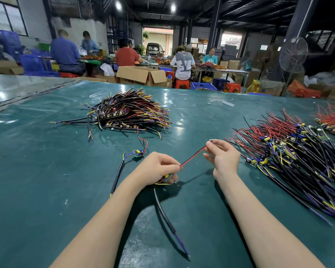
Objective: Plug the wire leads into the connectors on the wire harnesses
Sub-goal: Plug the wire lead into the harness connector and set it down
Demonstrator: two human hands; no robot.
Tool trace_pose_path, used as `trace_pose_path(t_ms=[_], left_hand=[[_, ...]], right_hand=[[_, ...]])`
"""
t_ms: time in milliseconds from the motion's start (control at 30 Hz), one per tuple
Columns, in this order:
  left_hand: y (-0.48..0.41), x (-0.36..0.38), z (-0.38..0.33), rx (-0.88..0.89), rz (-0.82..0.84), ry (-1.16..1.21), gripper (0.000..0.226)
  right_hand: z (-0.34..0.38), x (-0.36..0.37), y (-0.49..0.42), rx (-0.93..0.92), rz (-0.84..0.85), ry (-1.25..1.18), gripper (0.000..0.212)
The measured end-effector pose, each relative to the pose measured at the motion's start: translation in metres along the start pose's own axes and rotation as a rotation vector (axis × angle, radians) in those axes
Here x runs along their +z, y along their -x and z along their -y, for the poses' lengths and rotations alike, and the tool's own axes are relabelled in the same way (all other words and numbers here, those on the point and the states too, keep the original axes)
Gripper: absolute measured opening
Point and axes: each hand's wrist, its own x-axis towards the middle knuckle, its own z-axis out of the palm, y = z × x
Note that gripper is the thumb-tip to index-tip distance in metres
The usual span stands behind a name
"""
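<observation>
My left hand [159, 168] grips a small circuit board [167, 176] with blue and yellow parts, just above the green table [46, 161]. A black sheathed cable [163, 211] hangs from the board toward me, ending in blue and red leads. A red and black wire pair [192, 156] runs taut from my left fingers up to my right hand [223, 157], which pinches its far end between thumb and fingers. Another small board [138, 153] with its own black cable lies on the table just left of my left hand.
A heap of black harnesses with yellow, red and blue leads [132, 111] lies at centre back. A large pile of boards with red and black wires [290, 151] spreads at the right. More red wires [332, 117] sit far right. Other people work at tables behind.
</observation>
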Motion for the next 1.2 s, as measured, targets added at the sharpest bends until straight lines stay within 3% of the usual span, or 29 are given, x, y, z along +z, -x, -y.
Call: trace_pose_path(t_ms=[233, 400, 467, 633, 733, 900, 1033, 1200], left_hand=[[0.0, 0.001, -0.001, -0.017, 0.022, -0.012, 0.022], [0.001, 0.002, -0.002, -0.01, 0.033, -0.038, 0.021], [0.001, 0.002, -0.002, -0.005, 0.026, -0.025, 0.02], [-0.001, 0.003, 0.0, 0.006, 0.018, -0.037, 0.018], [-0.002, 0.004, 0.0, -0.001, 0.025, -0.06, 0.019], [-0.003, 0.003, 0.0, -0.011, 0.025, -0.097, 0.021], [-0.004, 0.003, 0.002, -0.009, -0.005, -0.083, 0.019], [-0.005, 0.004, 0.003, -0.007, -0.065, -0.011, 0.02]], right_hand=[[0.001, -0.001, -0.003, 0.116, -0.002, -0.202, 0.022], [-0.006, 0.002, -0.001, -0.175, -0.063, 0.087, 0.03], [-0.005, 0.004, 0.0, -0.198, -0.077, 0.093, 0.03], [0.002, 0.004, -0.002, 0.103, -0.132, -0.233, 0.023], [0.004, 0.005, -0.002, 0.21, -0.162, -0.308, 0.023], [0.004, 0.006, -0.002, 0.184, -0.121, -0.321, 0.021], [-0.004, 0.005, 0.003, 0.3, -0.067, -0.381, 0.015], [-0.003, 0.007, 0.007, 0.331, 0.135, -0.153, 0.016]])
